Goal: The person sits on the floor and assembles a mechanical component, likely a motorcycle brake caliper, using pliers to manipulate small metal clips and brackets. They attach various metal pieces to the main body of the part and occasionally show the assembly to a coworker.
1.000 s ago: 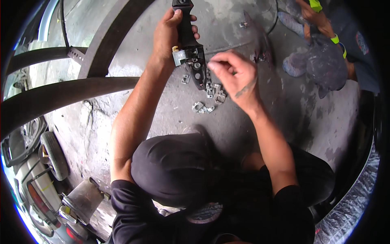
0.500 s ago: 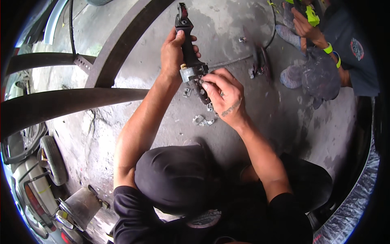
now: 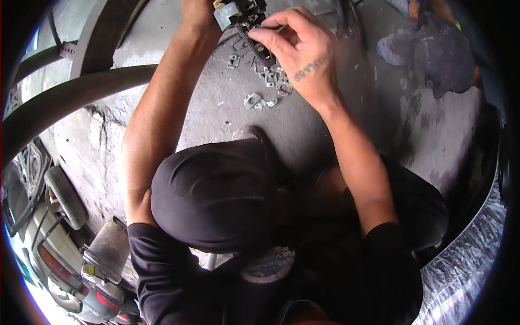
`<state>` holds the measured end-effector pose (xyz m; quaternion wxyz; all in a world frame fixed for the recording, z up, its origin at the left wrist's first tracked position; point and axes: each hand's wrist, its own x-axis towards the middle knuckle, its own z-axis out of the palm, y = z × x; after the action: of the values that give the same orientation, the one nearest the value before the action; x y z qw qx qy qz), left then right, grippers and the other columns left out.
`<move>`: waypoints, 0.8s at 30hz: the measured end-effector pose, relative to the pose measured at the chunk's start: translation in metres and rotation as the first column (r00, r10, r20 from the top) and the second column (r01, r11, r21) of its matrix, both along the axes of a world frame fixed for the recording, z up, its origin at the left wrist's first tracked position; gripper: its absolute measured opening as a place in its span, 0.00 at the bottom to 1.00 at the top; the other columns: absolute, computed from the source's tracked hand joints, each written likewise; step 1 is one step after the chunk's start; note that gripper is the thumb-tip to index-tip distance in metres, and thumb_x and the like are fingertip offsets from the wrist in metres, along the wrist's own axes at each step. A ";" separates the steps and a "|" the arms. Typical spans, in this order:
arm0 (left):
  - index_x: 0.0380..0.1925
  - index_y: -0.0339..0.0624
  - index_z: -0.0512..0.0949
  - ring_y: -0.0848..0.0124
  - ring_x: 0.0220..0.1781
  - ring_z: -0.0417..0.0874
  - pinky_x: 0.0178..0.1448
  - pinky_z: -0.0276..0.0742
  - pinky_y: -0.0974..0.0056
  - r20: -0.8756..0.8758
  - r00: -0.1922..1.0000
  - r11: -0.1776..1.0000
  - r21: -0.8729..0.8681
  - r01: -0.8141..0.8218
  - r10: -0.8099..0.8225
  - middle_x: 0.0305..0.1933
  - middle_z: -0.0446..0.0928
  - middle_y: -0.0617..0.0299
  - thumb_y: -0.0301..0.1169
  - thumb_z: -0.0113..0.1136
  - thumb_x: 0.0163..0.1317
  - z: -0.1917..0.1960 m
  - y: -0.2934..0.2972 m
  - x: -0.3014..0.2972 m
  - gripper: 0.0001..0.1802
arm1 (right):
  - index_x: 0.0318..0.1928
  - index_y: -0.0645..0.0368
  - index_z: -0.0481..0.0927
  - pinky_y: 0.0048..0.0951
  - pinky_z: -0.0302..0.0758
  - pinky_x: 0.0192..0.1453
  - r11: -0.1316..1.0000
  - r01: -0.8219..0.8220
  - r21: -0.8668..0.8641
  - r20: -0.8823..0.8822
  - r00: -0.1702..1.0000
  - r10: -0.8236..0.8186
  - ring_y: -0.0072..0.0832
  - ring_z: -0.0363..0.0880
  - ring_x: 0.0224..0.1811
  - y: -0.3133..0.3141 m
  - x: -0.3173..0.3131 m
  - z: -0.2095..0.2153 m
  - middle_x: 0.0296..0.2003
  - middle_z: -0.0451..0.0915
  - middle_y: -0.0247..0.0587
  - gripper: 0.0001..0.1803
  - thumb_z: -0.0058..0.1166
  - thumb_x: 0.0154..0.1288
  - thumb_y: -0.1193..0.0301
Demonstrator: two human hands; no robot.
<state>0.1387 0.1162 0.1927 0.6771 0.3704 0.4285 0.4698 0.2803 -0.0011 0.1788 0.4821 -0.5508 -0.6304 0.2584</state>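
At the top edge, my left hand is mostly cut off. Its fingers are out of sight, but the earlier frame shows them wrapped round the grip of a black handle assembly. A grey metal block sits at the assembly's near end, with a narrow dark arm sticking out below it. Thumb and forefinger of my right hand pinch together at the side of this dark arm. Whatever small part lies between those fingertips is too small to make out. Small metal brackets lie on the floor beneath.
A curved dark metal beam crosses on the left. Beyond it lie a tyre, a grey bucket and car parts. Another person crouches at the upper right. Plastic-wrapped sheeting runs along the lower right.
The view has tipped toward me, so both hands and the handle assembly sit higher, and the grip has left the frame. My right fingers stay at the dark arm.
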 end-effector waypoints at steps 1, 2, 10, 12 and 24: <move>0.60 0.44 0.72 0.71 0.35 0.81 0.40 0.82 0.63 -0.029 1.000 1.000 -0.010 0.001 -0.002 0.43 0.78 0.62 0.42 0.46 0.81 0.000 0.001 0.001 0.18 | 0.45 0.65 0.86 0.21 0.76 0.37 0.997 -0.021 0.069 -0.002 1.000 0.021 0.18 0.80 0.35 0.003 0.002 -0.001 0.39 0.82 0.36 0.06 0.64 0.69 0.80; 0.60 0.44 0.72 0.71 0.36 0.81 0.41 0.82 0.63 -0.059 0.998 1.000 -0.019 0.002 -0.003 0.43 0.78 0.62 0.42 0.46 0.81 -0.001 0.002 0.002 0.18 | 0.44 0.66 0.86 0.24 0.76 0.34 0.990 -0.042 0.138 -0.003 0.999 0.042 0.20 0.80 0.32 0.006 0.005 -0.002 0.37 0.81 0.39 0.05 0.64 0.69 0.80; 0.63 0.44 0.70 0.70 0.37 0.82 0.42 0.83 0.62 0.059 0.998 0.998 0.061 0.000 -0.004 0.44 0.78 0.60 0.43 0.48 0.79 -0.012 0.002 0.000 0.20 | 0.41 0.67 0.84 0.26 0.76 0.31 0.996 0.031 0.080 -0.059 0.998 -0.027 0.25 0.80 0.30 0.001 0.000 0.009 0.33 0.79 0.40 0.06 0.65 0.64 0.84; 0.63 0.43 0.70 0.70 0.37 0.82 0.43 0.83 0.62 0.021 1.000 0.999 0.032 0.011 -0.012 0.44 0.78 0.60 0.42 0.47 0.79 -0.009 0.000 0.000 0.20 | 0.40 0.67 0.83 0.26 0.76 0.31 0.984 -0.024 0.176 -0.072 0.997 0.038 0.23 0.79 0.30 0.007 0.003 -0.002 0.33 0.79 0.39 0.06 0.66 0.64 0.83; 0.59 0.41 0.71 0.68 0.36 0.83 0.40 0.84 0.61 0.001 1.000 1.000 -0.013 0.024 -0.024 0.41 0.78 0.59 0.42 0.46 0.80 -0.010 0.006 -0.002 0.19 | 0.36 0.67 0.81 0.25 0.78 0.32 0.954 0.011 0.300 -0.099 0.995 0.019 0.23 0.78 0.30 0.014 -0.001 -0.018 0.35 0.78 0.39 0.06 0.68 0.65 0.80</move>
<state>0.1369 0.1224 0.1831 0.6852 0.3712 0.4268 0.4588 0.2794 0.0133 0.1611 0.5908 -0.4561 -0.6385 0.1879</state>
